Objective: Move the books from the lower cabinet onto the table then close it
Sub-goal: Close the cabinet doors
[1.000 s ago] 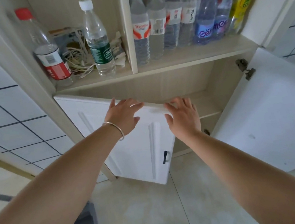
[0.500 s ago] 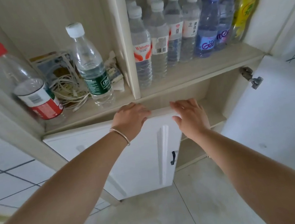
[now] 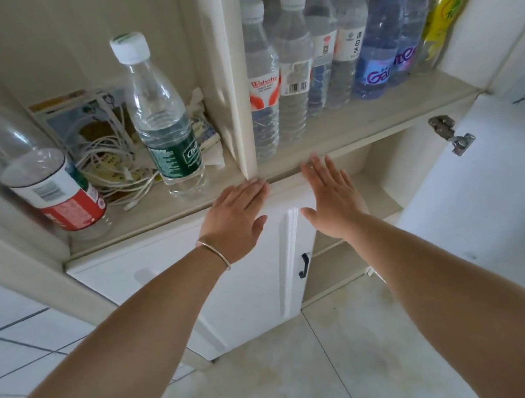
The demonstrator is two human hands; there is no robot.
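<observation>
The left hand is laid flat, fingers straight and together, against the upper edge of the left cabinet door at centre frame; nothing is grasped. A thin bracelet is worn at that wrist. The right hand is held just beside it, fingers straight and slightly spread, palm toward the same door's top corner; contact cannot be confirmed, and nothing is held. The door is seen shut or nearly shut against the frame, with a small black handle near its free edge.

The right cabinet door stands swung wide open at the right of the frame, its metal hinge exposed. Bare shelf boards of the lower cabinet are visible behind the right hand. No books are in view, nor any table.

Above the hands, on the open shelf: at upper left, a red-capped bottle, a tangle of white cables and a green-labelled bottle; at upper right, a row of clear water bottles, blue bottles and a yellow bottle. Pale floor tiles fill the lower frame.
</observation>
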